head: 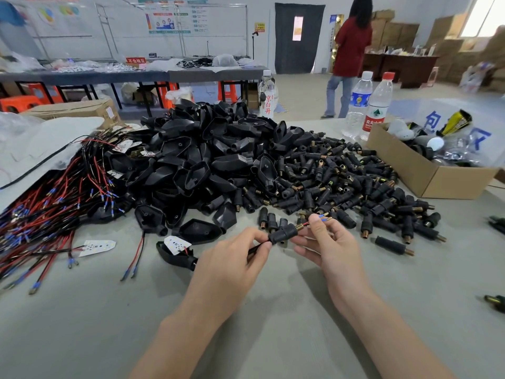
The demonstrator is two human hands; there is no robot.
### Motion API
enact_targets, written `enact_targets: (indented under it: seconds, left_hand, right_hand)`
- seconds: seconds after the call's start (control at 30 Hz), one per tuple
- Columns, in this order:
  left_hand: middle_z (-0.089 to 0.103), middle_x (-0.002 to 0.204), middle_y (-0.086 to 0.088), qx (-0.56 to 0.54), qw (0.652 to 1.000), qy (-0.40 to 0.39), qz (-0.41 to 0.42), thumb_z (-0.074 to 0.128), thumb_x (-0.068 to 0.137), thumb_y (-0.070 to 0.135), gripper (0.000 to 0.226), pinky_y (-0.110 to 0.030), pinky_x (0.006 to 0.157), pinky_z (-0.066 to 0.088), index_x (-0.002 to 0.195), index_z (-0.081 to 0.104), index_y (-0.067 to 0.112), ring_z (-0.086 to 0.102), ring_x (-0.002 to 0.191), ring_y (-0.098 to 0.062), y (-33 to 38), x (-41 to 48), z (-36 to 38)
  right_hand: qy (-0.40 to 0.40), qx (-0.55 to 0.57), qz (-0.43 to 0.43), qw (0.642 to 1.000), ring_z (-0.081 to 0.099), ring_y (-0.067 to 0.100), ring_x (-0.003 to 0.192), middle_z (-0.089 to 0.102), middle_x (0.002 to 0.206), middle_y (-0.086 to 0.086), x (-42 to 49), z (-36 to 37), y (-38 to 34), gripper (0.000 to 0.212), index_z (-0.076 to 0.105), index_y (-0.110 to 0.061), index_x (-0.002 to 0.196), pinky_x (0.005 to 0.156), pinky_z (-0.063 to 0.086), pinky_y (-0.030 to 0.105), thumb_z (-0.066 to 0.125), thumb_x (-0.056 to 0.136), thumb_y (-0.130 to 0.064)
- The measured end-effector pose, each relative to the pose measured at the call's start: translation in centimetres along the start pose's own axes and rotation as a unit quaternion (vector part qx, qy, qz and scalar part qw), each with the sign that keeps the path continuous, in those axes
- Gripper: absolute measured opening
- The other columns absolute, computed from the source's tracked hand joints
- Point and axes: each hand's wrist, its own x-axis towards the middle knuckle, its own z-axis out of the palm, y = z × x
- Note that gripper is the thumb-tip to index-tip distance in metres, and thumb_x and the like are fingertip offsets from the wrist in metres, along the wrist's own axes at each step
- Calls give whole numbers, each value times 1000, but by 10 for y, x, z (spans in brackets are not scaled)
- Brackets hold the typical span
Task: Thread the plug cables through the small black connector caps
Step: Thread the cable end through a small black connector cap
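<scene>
Eyes on connector cap: in mid-air just above table, between both hands, near front edge of cap heap. Thin cable runs through it, red and black strands out at brass end, blue-sleeved tips up. Cap looks light, hard, ribbed, so easy to grip round body. Cable looks floppy; best taken close to cap or by stiffer tips. Left hand: thumb and forefinger pinch cable at cap's rear mouth. Right hand: fingertips pinch wire tips, remaining fingers curled loosely beneath cap.
</scene>
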Motion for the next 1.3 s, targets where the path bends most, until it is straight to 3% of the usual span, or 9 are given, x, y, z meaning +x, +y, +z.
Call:
enact_targets:
  seconds: [0.33, 0.43, 0.5, 0.6, 0.77, 0.87, 0.97, 1.13, 1.3]
  left_hand:
    - [62, 79, 11, -3, 1000, -7, 2, 45, 96, 53, 15, -37, 67, 52, 100, 50, 40, 61, 75, -9, 1, -1, 3]
    - [62, 76, 8, -48, 998, -30, -1, 50, 99, 44, 8, -41, 67, 53, 102, 51, 36, 62, 71, -13, 4, -2, 7]
    - [63, 79, 14, -48, 998, -45, 4, 51, 99, 40, 8, -36, 69, 52, 106, 52, 37, 61, 72, -9, 6, -4, 10]
    - [60, 84, 25, -19, 999, -23, 24, 53, 99, 39, 13, -16, 74, 44, 111, 58, 36, 56, 83, 7, 6, -5, 10]
    - [65, 110, 17, 38, 997, 62, 8, 47, 99, 31, 27, -29, 95, 42, 116, 66, 24, 56, 105, -6, -23, -2, -20]
    - [63, 123, 13, 91, 993, 54, -46, 46, 102, 32, 33, -26, 101, 35, 128, 63, 22, 51, 119, -10, -56, -9, -39]
    - [59, 119, 19, 109, 992, -1, -69, 53, 100, 33, 30, -23, 97, 33, 128, 62, 26, 47, 114, -8, -78, -18, -48]
    - [60, 98, 32, 55, 996, 2, -73, 62, 94, 32, 19, -15, 77, 39, 97, 55, 49, 54, 97, 5, -76, -17, -56]
    - [66, 94, 29, 24, 996, 24, -82, 62, 93, 36, 10, -34, 75, 53, 95, 57, 44, 64, 86, -2, -77, -19, -63]
  right_hand:
    - [28, 31, 3, 999, 74, 20, 72, 74, 76, 4, 5, -5, -3, 18, 62, -9, 94, 62, 60, 26, 61, 99, -26]
    - [31, 52, 11, 998, 74, 18, 73, 77, 87, 7, 6, -7, -4, 18, 62, -9, 96, 62, 59, 25, 61, 99, -26]
    - [32, 65, 8, 997, 73, 16, 74, 78, 95, 6, 7, -8, -4, 18, 62, -10, 98, 62, 58, 24, 59, 100, -27]
    - [47, 72, -1, 996, 72, 12, 76, 77, 100, 3, 9, -12, -6, 16, 62, -15, 97, 63, 58, 24, 58, 100, -31]
    - [54, 78, -4, 995, 74, 15, 93, 77, 103, 1, 12, -21, -9, 15, 59, -21, 95, 67, 59, 23, 57, 100, -35]
    - [64, 87, -11, 994, 75, 15, 92, 78, 101, 1, 15, -23, -12, 14, 58, -21, 95, 66, 59, 22, 56, 101, -34]
    - [80, 82, -23, 993, 75, 13, 89, 78, 98, 2, 17, -24, -12, 14, 58, -20, 95, 66, 58, 20, 56, 101, -32]
    - [95, 72, -36, 992, 75, 12, 88, 79, 95, 1, 19, -25, -11, 13, 59, -20, 97, 67, 58, 19, 56, 101, -32]
    - [121, 76, -33, 989, 75, 12, 83, 79, 93, 0, 22, -29, -11, 13, 58, -20, 97, 62, 57, 19, 56, 102, -32]
